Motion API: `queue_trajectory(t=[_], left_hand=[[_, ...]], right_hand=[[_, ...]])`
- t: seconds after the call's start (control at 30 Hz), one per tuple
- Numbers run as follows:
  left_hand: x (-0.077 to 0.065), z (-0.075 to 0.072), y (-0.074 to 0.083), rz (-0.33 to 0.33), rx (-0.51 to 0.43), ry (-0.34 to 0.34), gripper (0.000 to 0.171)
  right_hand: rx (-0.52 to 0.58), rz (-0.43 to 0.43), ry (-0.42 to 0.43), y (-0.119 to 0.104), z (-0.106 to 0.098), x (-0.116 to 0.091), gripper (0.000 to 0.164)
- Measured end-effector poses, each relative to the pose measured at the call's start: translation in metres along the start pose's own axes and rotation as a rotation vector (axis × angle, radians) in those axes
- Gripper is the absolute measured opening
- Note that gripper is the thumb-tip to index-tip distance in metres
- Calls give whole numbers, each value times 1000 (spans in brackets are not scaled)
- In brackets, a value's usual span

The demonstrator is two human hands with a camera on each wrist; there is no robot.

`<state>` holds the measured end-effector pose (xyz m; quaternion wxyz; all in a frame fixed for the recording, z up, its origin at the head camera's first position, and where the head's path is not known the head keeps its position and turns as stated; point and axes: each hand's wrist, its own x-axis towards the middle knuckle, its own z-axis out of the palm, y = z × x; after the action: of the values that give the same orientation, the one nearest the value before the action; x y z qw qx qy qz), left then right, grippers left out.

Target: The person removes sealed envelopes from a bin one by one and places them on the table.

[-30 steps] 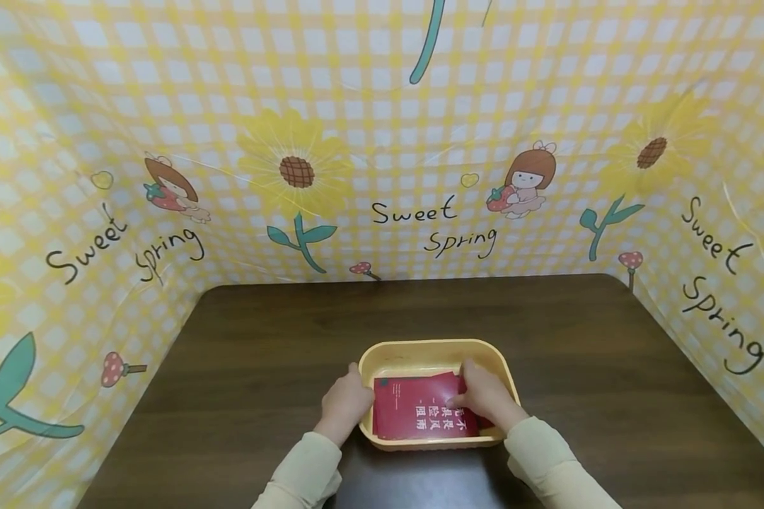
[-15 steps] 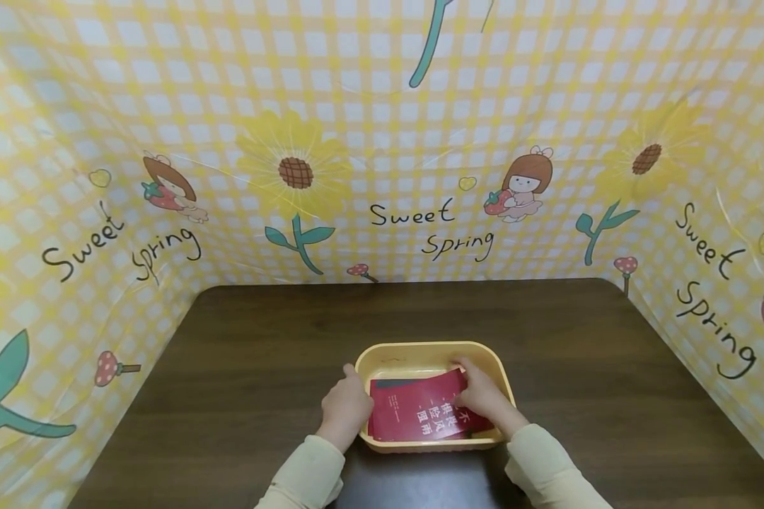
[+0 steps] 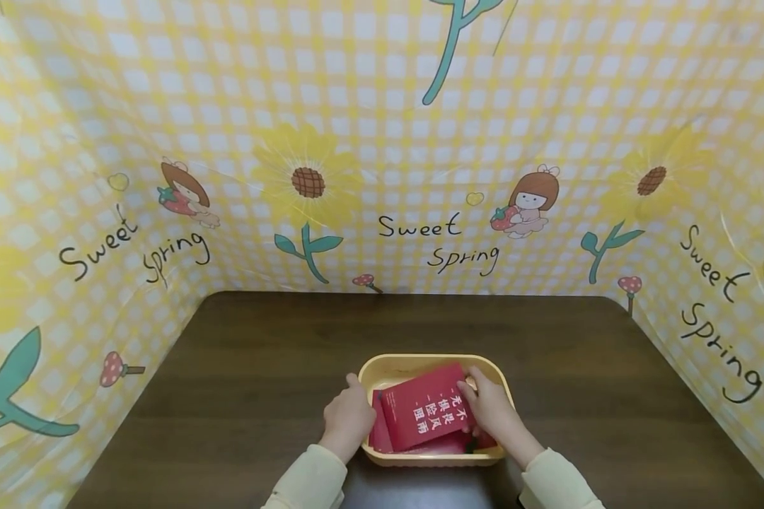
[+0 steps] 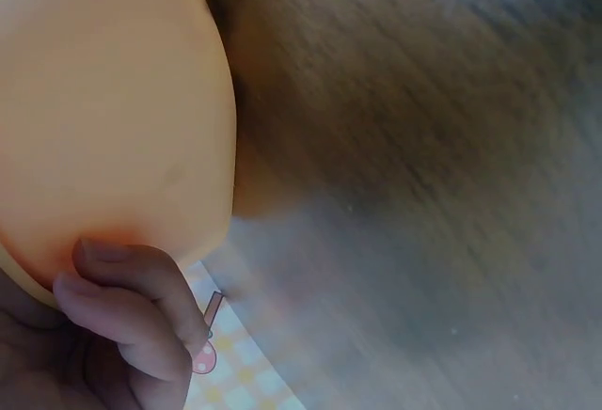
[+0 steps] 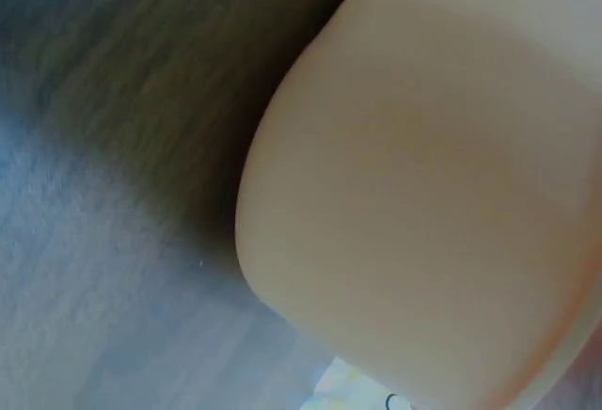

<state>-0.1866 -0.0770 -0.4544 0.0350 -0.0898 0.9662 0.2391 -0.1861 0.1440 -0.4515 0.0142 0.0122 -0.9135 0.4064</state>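
Observation:
A yellow plastic basket [image 3: 433, 359] stands on the table. My left hand [image 3: 349, 418] grips its left rim; in the left wrist view the curled fingers [image 4: 132, 311] touch the basket's outer wall [image 4: 122, 118]. With thumb and fingers, my right hand [image 3: 496, 411] pinches the right side of a thin red booklet [image 3: 414, 413] printed with white Chinese characters. That booklet is tilted inside the basket, over more red booklets [image 3: 378, 433] lying at the bottom. From the right wrist, the basket's wall [image 5: 414, 175] fills most of the view and hides the booklets.
The basket is near the front of a dark brown wooden table [image 3: 280, 332]. A yellow and white checked cloth [image 3: 395, 155] with flowers and lettering surrounds the table at the back and both sides.
The top red booklet has turned and risen at its far right corner in my right hand, uncovering booklets beneath. My left hand stays on the basket's rim.

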Motion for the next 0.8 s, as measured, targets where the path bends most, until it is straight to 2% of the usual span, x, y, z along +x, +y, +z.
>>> queue_trajectory(t=[0.17, 0.3, 0.37, 0.43, 0.67, 0.8], left_hand=[[0, 1, 1, 2, 11, 6, 58], [-1, 0, 1, -7, 18, 7, 52], [-1, -1, 1, -16, 23, 0, 52], [-1, -3, 1, -21, 24, -7, 52], [0, -1, 2, -19, 18, 7, 47], [0, -1, 3, -21, 13, 0, 48]], right_hand=[[202, 75, -41, -1, -2, -4, 25], [386, 116, -171, 2, -7, -3, 29], [419, 117, -235, 4, -9, -1, 32], [426, 114, -257, 5, -8, -1, 34], [412, 181, -121, 1, -2, -3, 23], [319, 172, -55, -3, -8, -2, 20]])
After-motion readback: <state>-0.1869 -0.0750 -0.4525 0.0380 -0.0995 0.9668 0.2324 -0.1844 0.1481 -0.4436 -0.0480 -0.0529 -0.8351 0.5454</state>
